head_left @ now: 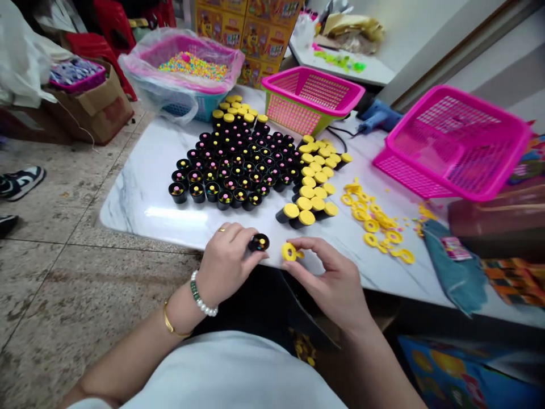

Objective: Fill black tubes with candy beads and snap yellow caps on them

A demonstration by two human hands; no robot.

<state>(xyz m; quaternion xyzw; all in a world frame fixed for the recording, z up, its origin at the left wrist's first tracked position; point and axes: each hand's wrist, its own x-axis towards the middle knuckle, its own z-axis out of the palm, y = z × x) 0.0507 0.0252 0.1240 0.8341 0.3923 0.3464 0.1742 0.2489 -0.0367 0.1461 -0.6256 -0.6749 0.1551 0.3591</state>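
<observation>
My left hand (227, 264) is closed around a small black cup (259, 243) with coloured bits inside, tilted so its mouth faces me. A little to the right, my right hand (330, 278) pinches a yellow plastic ring piece (289, 251) with a short stem. Cup and ring are apart, both just over the table's front edge. Beyond them stand many open black cups (225, 197) holding pink and yellow bits. Black cups with yellow caps (306, 217) stand to their right, with more at the back. Loose yellow ring pieces (371, 225) lie scattered on the right.
A plastic-lined pink basket (147, 54) of coloured beads sits back left. Other pink baskets (313, 85) stand behind and to the right. A blue tool (378, 116) with a cord lies between them. A teal cloth (453, 267) rests on the white marbled table (140, 187).
</observation>
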